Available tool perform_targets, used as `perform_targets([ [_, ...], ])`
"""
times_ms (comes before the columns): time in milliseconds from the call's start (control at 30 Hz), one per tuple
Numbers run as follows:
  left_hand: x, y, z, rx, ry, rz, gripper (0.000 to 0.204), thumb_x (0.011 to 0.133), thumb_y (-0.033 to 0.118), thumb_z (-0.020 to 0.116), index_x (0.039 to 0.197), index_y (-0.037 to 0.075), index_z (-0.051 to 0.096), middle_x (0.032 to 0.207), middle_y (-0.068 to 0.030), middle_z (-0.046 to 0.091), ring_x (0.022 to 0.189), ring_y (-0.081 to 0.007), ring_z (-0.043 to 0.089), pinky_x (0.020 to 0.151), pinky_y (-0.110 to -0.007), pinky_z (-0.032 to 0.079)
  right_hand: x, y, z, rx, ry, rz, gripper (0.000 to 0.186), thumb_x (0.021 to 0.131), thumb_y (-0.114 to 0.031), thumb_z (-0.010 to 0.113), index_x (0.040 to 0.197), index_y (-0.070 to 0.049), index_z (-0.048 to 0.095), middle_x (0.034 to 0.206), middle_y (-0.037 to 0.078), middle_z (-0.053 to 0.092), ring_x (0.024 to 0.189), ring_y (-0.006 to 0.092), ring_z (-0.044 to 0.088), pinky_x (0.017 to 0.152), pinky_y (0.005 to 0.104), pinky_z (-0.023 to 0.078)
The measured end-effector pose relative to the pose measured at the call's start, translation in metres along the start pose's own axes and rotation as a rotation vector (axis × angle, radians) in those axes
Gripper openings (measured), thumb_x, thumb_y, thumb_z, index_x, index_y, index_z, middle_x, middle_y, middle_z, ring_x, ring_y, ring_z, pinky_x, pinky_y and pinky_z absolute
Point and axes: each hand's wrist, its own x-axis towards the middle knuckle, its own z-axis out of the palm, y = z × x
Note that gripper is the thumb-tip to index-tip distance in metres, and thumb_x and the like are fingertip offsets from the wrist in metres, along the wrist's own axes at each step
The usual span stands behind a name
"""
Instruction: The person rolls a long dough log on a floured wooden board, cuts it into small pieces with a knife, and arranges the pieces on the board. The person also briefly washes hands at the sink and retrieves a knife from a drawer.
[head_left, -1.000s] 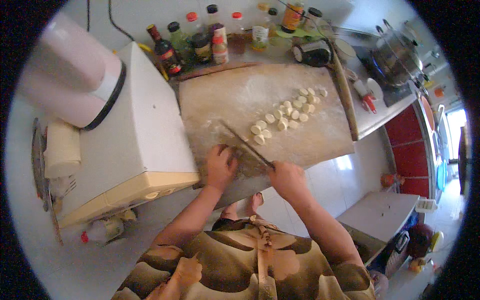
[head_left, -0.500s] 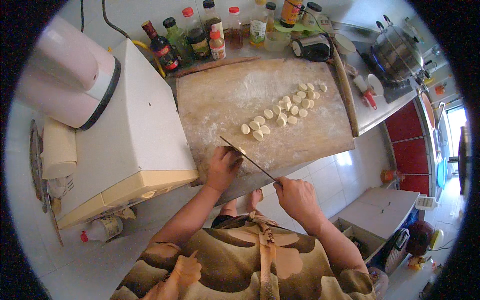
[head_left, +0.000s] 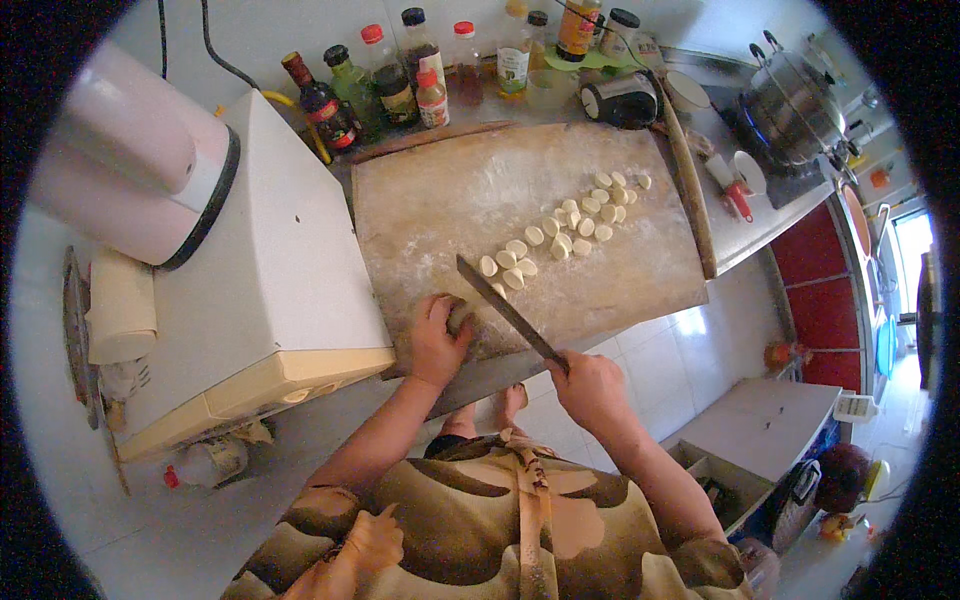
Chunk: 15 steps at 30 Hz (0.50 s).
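My right hand (head_left: 592, 388) is closed round the handle of a knife (head_left: 515, 315), whose dark blade slants up and left over the near part of a floured wooden board (head_left: 430, 200). Left of the blade, my left hand (head_left: 438, 342) rests at the board's near edge, fingers curled; what lies beneath them is hidden. Beyond the blade, several small pale dough pieces (head_left: 535, 236) run in a loose band toward the board's far right. One dough piece (head_left: 498, 289) shows partly, right beside the blade.
A rolling pin (head_left: 690, 185) lies along the board's right side. Sauce bottles (head_left: 395, 90) line the wall behind, with a black-and-silver appliance (head_left: 620, 100) beside them. At the far right a steel pot (head_left: 795, 110) sits over a blue flame. A white cabinet (head_left: 290, 240) borders the left.
The knife has shifted, its blade turned to show more of its side. My left hand has drawn slightly left and down from it. A dough piece now shows on the blade's far side.
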Motion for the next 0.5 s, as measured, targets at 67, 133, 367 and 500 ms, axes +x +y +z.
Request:
perform_targets([
  [67,0.001,0.003,-0.001,0.003,0.025,0.040,0.029,0.075,0.007,0.072,0.101,0.001,0.060,0.106,-0.0197,0.059,0.095,-0.0392,0.058,0.081,-0.044,0.050,-0.005,-0.003,-0.009,0.002,-0.004,-0.018,0.025,0.092,-0.028,0.058,0.094,-0.006,0.070,0.075,0.021,0.067,0.071,0.0413,0.065,0.068,0.0511,0.051],
  [133,0.002,0.004,-0.001,0.012,0.059,0.059,0.026,0.075,0.006,0.071,0.099,0.001,0.060,0.103,-0.0187,0.059,0.093,-0.0382,0.058,0.080,-0.043,0.050,-0.008,-0.005,-0.013,0.002,-0.007,-0.036,0.024,0.092,-0.027,0.058,0.096,-0.006,0.070,0.074,0.020,0.066,0.070,0.0409,0.065,0.067,0.0506,0.051],
  [367,-0.002,0.001,0.002,-0.013,0.082,-0.033,0.025,0.074,0.001,0.071,0.096,0.002,0.059,0.100,-0.0182,0.057,0.089,-0.0372,0.058,0.076,-0.043,0.050,-0.013,-0.008,-0.012,0.023,-0.025,-0.115,0.023,0.092,-0.025,0.057,0.100,-0.007,0.070,0.074,0.020,0.067,0.070,0.0401,0.065,0.067,0.0494,0.052],
  [500,-0.004,-0.004,0.001,0.000,0.107,-0.001,0.034,0.071,0.001,0.072,0.101,0.001,0.056,0.103,-0.0192,0.056,0.089,-0.0380,0.058,0.075,-0.043,0.050,-0.014,-0.006,-0.012,0.029,-0.020,-0.147,0.023,0.092,-0.025,0.058,0.102,-0.007,0.069,0.075,0.020,0.067,0.070,0.0399,0.066,0.067,0.0489,0.052],
])
